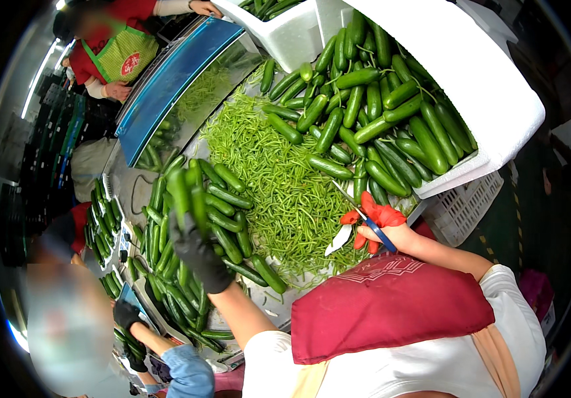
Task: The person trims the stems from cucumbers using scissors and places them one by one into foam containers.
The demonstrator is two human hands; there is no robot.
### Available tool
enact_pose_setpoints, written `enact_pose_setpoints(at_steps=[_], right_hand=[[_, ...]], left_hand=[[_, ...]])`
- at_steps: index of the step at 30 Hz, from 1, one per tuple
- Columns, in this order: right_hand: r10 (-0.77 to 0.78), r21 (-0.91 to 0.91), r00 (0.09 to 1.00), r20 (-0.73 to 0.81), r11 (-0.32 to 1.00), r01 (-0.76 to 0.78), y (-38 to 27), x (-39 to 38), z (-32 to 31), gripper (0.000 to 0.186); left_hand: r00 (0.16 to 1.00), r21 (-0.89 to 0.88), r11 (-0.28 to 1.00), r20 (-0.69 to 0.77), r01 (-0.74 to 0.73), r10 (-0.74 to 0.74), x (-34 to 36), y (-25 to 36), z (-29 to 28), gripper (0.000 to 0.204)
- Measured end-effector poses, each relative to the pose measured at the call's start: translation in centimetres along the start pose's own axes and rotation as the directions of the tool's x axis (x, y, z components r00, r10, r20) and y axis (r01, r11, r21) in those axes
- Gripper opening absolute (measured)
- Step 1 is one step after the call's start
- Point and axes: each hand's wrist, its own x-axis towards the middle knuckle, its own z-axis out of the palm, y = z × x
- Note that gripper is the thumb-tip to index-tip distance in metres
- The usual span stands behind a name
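Observation:
My left hand (200, 255), in a black glove, grips a couple of cucumbers (181, 192), smeared by motion. It is over the near-left pile of cucumbers (174, 292). My right hand (377, 225), in a red glove with bare skin showing, holds scissors (381, 235) with blue handles. Their blades point up and away, over a heap of thin green pieces (285, 179) like short stems. A white pointed thing (340, 240) shows beside the red fingers; its kind is unclear. Just beyond the scissors lies a large pile of cucumbers (365, 113).
A tipped white foam box (504, 99) borders the far-right pile. A blue-edged clear panel (173, 79) stands at the far left. A white crate (464, 209) is low on the right. Co-workers stand at far left and near left, one with a black-gloved hand (125, 313).

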Motion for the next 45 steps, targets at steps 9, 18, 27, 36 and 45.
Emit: enact_pose_setpoints(at_steps=[9, 18, 27, 36, 45], right_hand=[[0.048, -0.102, 0.998, 0.049, 0.994, -0.043, 0.5, -2.9, -0.3, 0.039], [-0.112, -0.183, 0.993, -0.031, 0.977, 0.105, -0.6, -5.4, -0.5, 0.041], [-0.052, -0.038, 0.969, -0.243, 0.998, 0.044, 0.3, -8.9, -1.6, 0.041], [-0.091, -0.049, 0.966, -0.241, 0.995, 0.082, -0.3, -8.7, -0.8, 0.042], [-0.184, 0.032, 0.967, -0.176, 0.981, 0.192, 2.3, -6.3, -0.7, 0.045]], left_hand=[[0.815, 0.576, 0.576, 0.392, -0.58, 0.428, 2.3, -1.0, 4.3, 0.047], [0.039, -0.102, 0.441, 0.953, -0.892, 0.299, -7.2, -3.6, 25.2, 0.058], [-0.335, -0.437, 0.303, 0.881, -0.847, 0.332, -7.6, -3.2, 25.9, 0.023], [-0.299, -0.39, 0.247, 0.893, -0.887, 0.337, -9.6, -4.2, 25.4, 0.033], [0.721, -0.549, 0.547, 0.675, 0.632, -0.155, -3.9, -0.8, 19.2, 0.051]])
